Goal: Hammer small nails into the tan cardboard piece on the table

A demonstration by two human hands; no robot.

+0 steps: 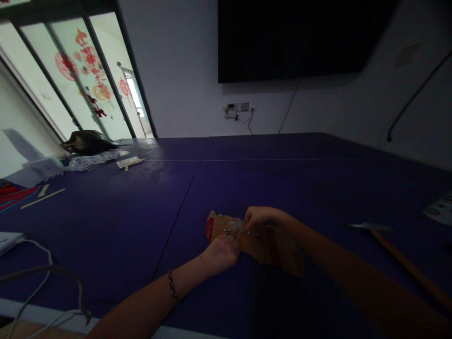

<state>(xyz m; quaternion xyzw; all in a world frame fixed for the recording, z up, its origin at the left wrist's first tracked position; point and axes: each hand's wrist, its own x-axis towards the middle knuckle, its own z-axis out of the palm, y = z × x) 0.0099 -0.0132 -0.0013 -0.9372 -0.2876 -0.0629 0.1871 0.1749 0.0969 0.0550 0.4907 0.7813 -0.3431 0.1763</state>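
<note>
A brown patterned paper piece (278, 252) with red parts lies at the near middle of the purple table (226, 183). Several small shiny bits (228, 231) show on it between my hands. My left hand (223, 253), with a dark bracelet at the wrist, rests at the paper's near edge, fingers curled together; what they hold, if anything, is hidden. Above the paper's far edge, my right hand (259, 216) is pinched, its fingertips close to the small bits. Whatever is between those fingertips is too small to name.
A hammer-like tool (406, 261) with a wooden handle lies at the right. White cables (49, 263) and a white device (10, 241) are at the left edge. Farther back left are a dark bag (88, 142), strips and a white packet (129, 162).
</note>
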